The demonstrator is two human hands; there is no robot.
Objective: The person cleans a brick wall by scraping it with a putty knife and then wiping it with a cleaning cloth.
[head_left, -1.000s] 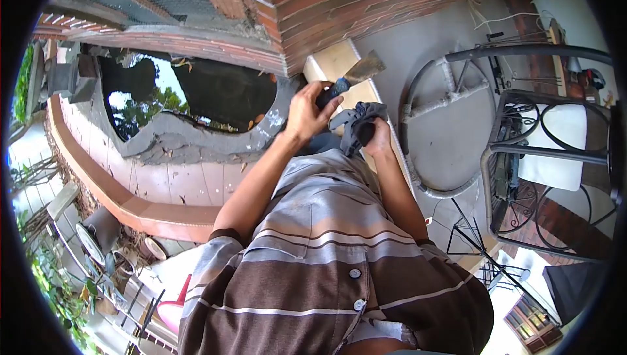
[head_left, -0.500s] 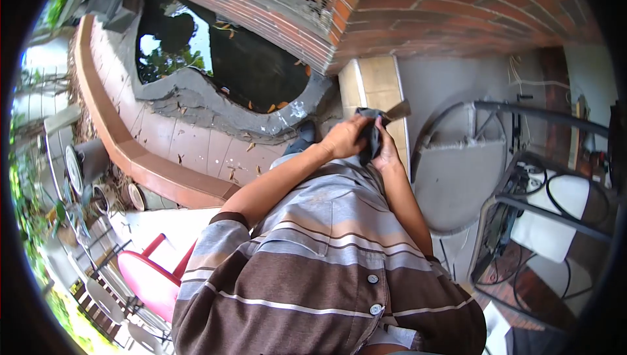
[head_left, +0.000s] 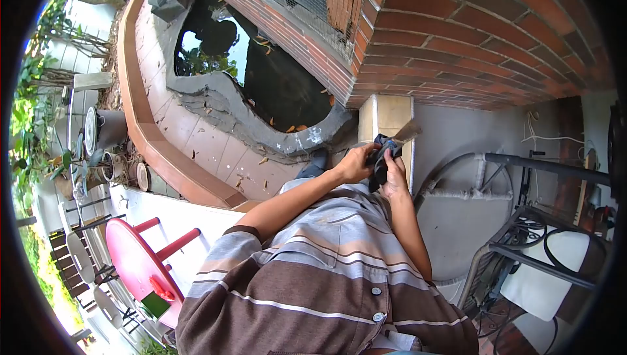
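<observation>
My left hand (head_left: 354,163) is closed on a crumpled black cloth (head_left: 377,171) in front of my body. From the other side, my right hand (head_left: 394,177) grips the same cloth, its thumb up. A flat-ended tool (head_left: 409,132) sticks out past the fingers, its end brownish-grey. A bit of blue shows between the cloth and the tool's end. The cloth and fingers hide the rest of the tool, so its exact kind cannot be made out.
A tiled ledge (head_left: 394,114) meets the brick wall (head_left: 457,48) beyond my hands. A dark pond (head_left: 281,87) lies to the left. A red round table (head_left: 140,257) stands at lower left. Metal-framed furniture (head_left: 542,165) and a grey round panel (head_left: 464,224) are at right.
The view has shifted, so the surroundings and my hands appear lower and further right. Both hands still grip the cloth, and a blue part now shows near the tool's end.
</observation>
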